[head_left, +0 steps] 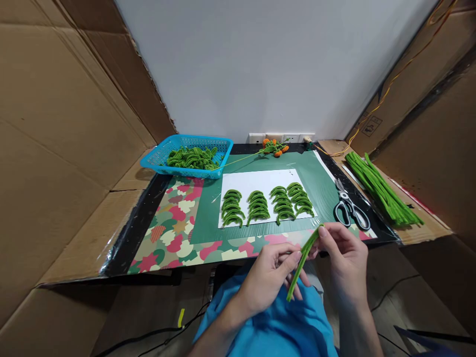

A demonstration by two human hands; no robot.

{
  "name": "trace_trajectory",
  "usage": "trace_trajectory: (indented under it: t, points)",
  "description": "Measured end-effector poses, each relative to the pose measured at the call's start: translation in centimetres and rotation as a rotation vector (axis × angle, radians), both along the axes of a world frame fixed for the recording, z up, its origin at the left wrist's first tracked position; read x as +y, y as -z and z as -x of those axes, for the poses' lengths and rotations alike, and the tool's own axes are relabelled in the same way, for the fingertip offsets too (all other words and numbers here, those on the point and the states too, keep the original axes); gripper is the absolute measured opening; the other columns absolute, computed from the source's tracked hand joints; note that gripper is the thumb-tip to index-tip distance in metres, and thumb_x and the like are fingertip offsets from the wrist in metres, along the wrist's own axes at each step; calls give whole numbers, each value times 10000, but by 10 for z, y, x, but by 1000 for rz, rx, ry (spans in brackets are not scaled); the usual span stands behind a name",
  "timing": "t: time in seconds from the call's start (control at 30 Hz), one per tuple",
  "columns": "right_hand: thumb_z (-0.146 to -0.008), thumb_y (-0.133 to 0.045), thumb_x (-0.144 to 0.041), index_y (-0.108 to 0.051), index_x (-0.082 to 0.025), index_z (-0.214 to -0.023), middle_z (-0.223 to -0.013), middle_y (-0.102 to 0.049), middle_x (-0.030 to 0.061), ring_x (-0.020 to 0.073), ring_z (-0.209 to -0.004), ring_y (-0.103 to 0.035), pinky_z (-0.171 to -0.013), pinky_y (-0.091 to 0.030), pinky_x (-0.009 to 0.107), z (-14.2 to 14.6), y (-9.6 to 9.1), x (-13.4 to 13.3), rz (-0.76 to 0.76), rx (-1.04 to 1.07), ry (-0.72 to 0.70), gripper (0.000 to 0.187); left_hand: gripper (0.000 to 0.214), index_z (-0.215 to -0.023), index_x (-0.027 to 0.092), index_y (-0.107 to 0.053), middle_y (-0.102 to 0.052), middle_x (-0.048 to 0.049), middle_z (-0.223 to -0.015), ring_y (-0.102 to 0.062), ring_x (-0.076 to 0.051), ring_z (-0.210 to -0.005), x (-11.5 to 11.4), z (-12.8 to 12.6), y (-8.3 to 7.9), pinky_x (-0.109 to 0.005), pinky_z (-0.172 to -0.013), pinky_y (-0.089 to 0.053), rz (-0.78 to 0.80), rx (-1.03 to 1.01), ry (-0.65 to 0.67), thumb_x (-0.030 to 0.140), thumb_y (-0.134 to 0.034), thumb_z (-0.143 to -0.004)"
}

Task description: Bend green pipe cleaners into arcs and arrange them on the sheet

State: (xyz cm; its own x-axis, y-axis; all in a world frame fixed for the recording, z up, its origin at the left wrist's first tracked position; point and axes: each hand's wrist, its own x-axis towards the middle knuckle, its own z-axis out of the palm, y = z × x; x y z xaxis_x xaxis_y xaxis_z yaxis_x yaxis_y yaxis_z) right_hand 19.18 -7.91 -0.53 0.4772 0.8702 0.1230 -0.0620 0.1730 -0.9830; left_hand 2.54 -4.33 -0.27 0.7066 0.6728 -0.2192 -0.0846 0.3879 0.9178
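Between my two hands, over my lap at the table's front edge, is a green pipe cleaner (297, 274) that looks doubled into a narrow folded strip. My left hand (273, 270) pinches it around the middle with thumb and fingers, and its lower end hangs free. At the upper end, my right hand (344, 253) grips it between thumb and forefinger. Just beyond my hands, a white sheet (243, 182) carries several curved green pipe cleaner pieces (258, 206) in neat columns.
A blue basket (148, 161) of shaped green pieces (193, 158) stands back left. Scissors (349, 208) lie at the right near a bundle of long green pipe cleaners (383, 188). Orange pipe cleaner flowers (277, 148) rest near the wall sockets (292, 138). Cardboard walls (55, 124) flank the table.
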Motion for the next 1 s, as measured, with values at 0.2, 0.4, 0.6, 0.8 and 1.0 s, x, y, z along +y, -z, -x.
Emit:
trace_trajectory:
  t: [0.2,0.4,0.6,0.8,1.0]
  points:
    - [-922,-790,-392,-693,-196,-970,-898,-722,30,149,-672,-706,-568,-575,228,-2,1,0,-75,102,250,224,454,-1147,126,-725,-720,-49,-762,-648,-113,-566,-2,4,3,-198,-527,-522,-93,83,-136,547,-662,-990]
    - [-920,-802,-350,-672,-261,-1294,-1079,-787,80,233,-936,-786,-775,-648,324,7,2,-6,-26,265,-94,406,391,-1123,167,-784,-710,-34,-794,-629,-107,-593,-2,7,-3,-201,-550,-507,-260,143,-201,513,-635,-1016]
    - [-903,-827,-321,-784,-204,-1085,-1072,-822,105,236,-918,-799,-793,-656,316,20,10,-14,83,289,-166,220,384,-1077,169,-804,-722,-36,-781,-650,-122,-639,-4,9,-8,-217,-623,-539,-308,114,-227,494,-603,-1040]
    - [-799,-915,-303,-794,-186,-1058,-993,-843,112,278,-899,-821,-777,-685,353,19,7,-17,128,252,-78,309,332,-1087,184,-825,-751,-39,-817,-656,-125,-645,-1,10,-9,-218,-638,-546,-383,198,-250,453,-641,-1025]
    - [-740,-950,-295,-811,-172,-959,-932,-845,109,279,-827,-831,-738,-702,344,27,3,-19,77,139,67,286,320,-1073,191,-838,-765,-44,-826,-668,-131,-637,-5,8,-11,-220,-622,-554,-443,238,-262,431,-630,-1032]
